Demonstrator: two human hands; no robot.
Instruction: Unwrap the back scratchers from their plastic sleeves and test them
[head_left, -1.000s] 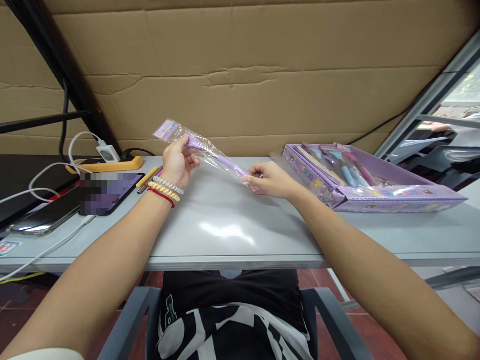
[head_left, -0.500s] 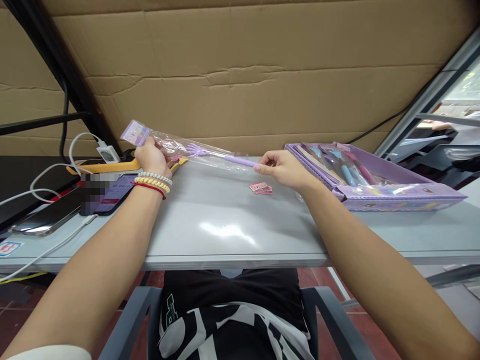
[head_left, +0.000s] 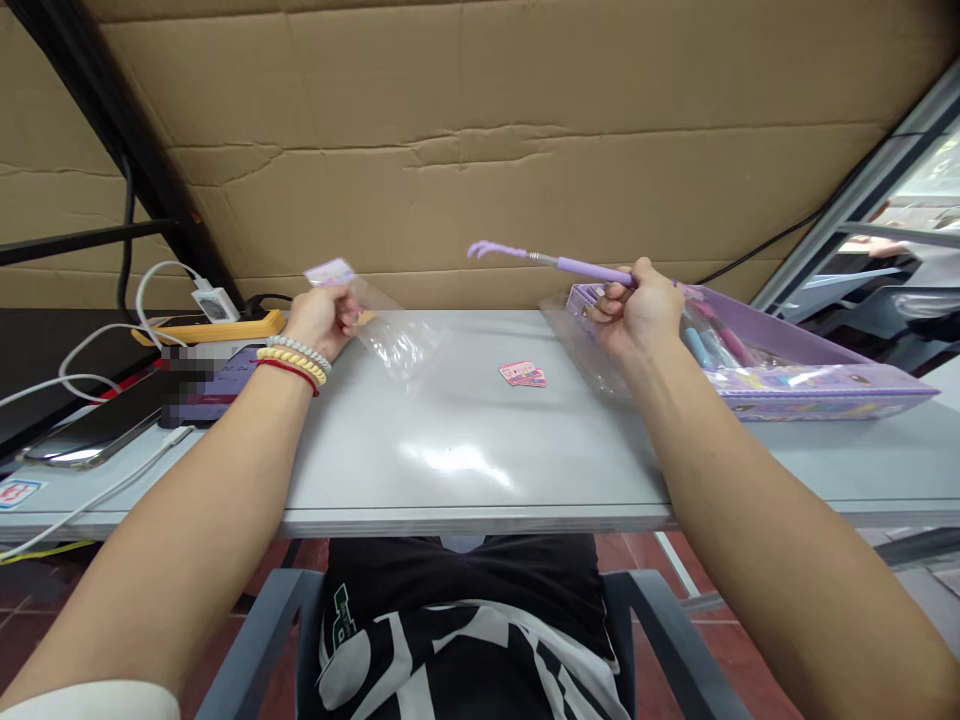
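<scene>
Pinched in my left hand (head_left: 322, 322) is a clear plastic sleeve (head_left: 401, 345) with a printed purple top, hanging limp over the table. My right hand (head_left: 641, 310) is closed round the handle of a purple back scratcher (head_left: 577, 268), whose small hand-shaped end points left, raised above the table. Just behind my right hand stands a purple display box (head_left: 810, 395), with blue and pink back scratchers (head_left: 712, 335) in clear wrapping inside. A second clear plastic wrapper (head_left: 581, 345) lies against the box's left side, partly hidden by my hand.
Small pink printed cards (head_left: 523, 374) lie mid-table. On the left are two phones (head_left: 221, 385), white cables, a charger plug (head_left: 215, 303) and a yellow power strip (head_left: 259, 327). A cardboard wall (head_left: 480, 200) rises behind the grey table (head_left: 450, 430); a metal frame stands at right.
The back scratcher has come out of the plastic sleeve. My right hand has lifted it up and to the right, while my left hand has shifted slightly with the sleeve.
</scene>
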